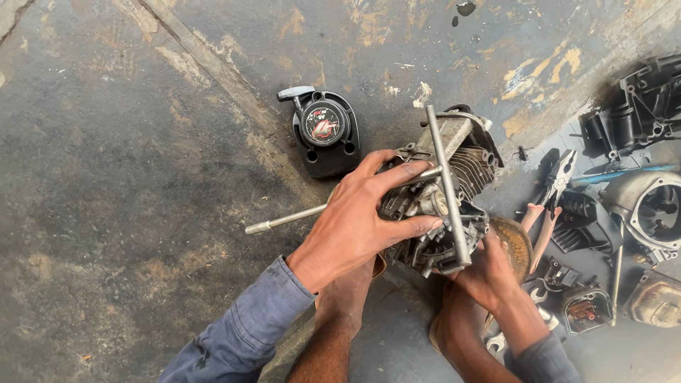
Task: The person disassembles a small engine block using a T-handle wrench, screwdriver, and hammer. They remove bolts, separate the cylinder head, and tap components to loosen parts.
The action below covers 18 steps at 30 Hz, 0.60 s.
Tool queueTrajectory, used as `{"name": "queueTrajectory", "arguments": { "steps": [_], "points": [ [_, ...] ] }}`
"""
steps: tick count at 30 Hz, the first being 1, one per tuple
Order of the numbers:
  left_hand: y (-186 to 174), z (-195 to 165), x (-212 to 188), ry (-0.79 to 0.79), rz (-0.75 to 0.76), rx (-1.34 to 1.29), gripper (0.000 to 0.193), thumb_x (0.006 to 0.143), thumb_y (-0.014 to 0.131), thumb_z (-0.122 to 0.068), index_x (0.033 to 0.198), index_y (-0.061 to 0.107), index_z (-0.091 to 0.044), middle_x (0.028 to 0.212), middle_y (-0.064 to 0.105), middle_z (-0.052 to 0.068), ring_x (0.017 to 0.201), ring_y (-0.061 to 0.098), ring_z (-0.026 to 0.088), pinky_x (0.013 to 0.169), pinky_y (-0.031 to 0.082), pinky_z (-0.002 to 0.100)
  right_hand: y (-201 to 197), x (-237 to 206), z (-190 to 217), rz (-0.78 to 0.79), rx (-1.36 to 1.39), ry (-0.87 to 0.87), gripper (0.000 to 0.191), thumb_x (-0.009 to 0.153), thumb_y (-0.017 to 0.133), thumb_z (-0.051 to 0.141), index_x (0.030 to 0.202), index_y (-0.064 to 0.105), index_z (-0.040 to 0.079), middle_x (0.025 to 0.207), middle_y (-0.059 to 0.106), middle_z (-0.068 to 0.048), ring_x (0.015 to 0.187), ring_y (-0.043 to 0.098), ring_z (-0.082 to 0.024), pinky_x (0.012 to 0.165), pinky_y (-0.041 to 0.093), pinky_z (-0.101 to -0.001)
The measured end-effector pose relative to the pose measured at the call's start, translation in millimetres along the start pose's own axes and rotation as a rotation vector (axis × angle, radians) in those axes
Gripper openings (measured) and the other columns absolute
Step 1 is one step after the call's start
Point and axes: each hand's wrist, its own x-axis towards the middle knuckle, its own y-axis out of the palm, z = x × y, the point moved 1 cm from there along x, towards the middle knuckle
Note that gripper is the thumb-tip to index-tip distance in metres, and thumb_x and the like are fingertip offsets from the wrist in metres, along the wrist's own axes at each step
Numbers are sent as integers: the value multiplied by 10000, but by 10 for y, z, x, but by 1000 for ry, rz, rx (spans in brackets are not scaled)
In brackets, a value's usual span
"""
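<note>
Stained concrete floor: left hand clamps finned metal engine, right hand grips T-shaped steel wrench.

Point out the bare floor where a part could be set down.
Bare floor spreads left of the starter cover and the long wrench. Right of the engine it is crowded: pliers, housings, small parts.
</note>
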Motion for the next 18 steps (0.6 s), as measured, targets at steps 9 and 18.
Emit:
{"name": "queueTrajectory", "arguments": {
  "steps": [9, 18],
  "points": [
    [15, 58, 15, -14, 33, -30, 784, 752, 793, -595, 1437, 619, -253, 1554, 440, 203, 1410, 454, 437, 1119, 375, 591, -15, -14, -101, 175, 230, -246, 451, 846, 814, 220, 1113, 455, 165, 1210, 590, -37, 1172, 597, -306, 982, 475, -645],
    [60, 21, 36, 58, 69, -55, 762, 769, 797, -569, 1427, 622, -227, 1557, 429, 231, 1395, 481, 465, 1113, 416, 558, -248, 70, -219, 128, 170, -188, 706, 690, 814, 116, 1336, 530, 118, 1230, 623, -39, 1206, 573, -255, 1042, 438, -604]
  ]
}}
